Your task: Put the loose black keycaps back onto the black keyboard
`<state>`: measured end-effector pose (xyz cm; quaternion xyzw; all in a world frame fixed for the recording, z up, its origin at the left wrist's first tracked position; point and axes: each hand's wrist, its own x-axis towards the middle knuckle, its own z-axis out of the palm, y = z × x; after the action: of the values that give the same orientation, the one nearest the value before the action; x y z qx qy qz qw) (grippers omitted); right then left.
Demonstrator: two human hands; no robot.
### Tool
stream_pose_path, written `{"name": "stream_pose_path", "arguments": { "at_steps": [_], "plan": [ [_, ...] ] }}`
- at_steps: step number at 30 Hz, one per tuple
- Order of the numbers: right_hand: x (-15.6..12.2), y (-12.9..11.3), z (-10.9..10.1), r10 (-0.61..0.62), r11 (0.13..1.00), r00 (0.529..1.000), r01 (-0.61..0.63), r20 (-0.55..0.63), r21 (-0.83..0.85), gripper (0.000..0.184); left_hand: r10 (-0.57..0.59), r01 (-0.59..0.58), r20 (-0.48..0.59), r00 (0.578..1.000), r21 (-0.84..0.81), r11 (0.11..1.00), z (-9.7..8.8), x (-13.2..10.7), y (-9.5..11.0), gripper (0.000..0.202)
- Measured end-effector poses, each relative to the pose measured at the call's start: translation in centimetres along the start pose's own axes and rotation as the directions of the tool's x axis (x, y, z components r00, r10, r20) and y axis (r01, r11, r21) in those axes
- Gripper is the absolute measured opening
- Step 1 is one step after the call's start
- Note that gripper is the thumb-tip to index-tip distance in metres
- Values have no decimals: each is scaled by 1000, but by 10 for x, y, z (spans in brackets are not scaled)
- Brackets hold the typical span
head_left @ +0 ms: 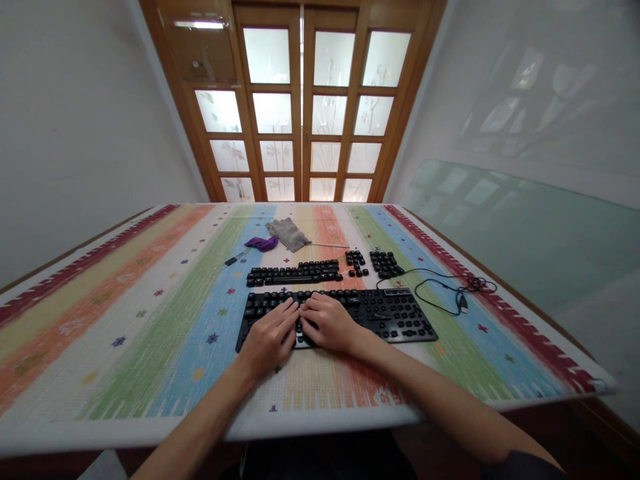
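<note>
Long black keyboard (410, 313): hard plastic, low sheen. Loose black keycaps (320, 269): plastic, slight gloss on tops. Crumpled grey cloth (289, 235): matt, knit-like, rough. Purple bunched cloth (262, 244): soft-looking. Striped multicoloured tabletop cover (135, 327): matt, woven-looking fabric. Brown gridded doors (351, 113): smooth wood; pale square panes (329, 113), frosted-looking glass.

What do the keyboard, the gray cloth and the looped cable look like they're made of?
Keyboard: probably black plastic, with faint highlights along its molded edges.
Gray cloth: apparently a matte textile, judging by its soft, rumpled shape; the fiber is unclear.
Looped cable: likely a black plastic or rubber jacket, given its smooth bends.
</note>
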<state>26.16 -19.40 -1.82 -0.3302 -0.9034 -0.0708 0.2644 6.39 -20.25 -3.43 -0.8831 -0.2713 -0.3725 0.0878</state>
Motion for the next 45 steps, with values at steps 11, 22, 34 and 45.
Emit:
{"name": "stream_pose_path", "arguments": {
  "at_steps": [11, 22, 34, 45],
  "plan": [
    [6, 29, -15, -10, 983, 999, 19, -51, 183, 16, -19, 6, 138, 990, 96, 995, 7, -7, -5, 43],
    [26, 74, -8, 106, 971, 993, -91, -56, 222, 17, -20, -15, 189, 982, 179, 984, 5, -1, 1, 40],
    [73, 121, 12, 370, 908, 919, -389, 139, 154, 15, -44, 25, 130, 991, 144, 989, 8, -2, 2, 41],
    [87, 136, 25, 393, 892, 884, -433, 255, 127, 11, -66, 55, 81, 995, 136, 989, 10, 0, 8, 40]
  ]
}}
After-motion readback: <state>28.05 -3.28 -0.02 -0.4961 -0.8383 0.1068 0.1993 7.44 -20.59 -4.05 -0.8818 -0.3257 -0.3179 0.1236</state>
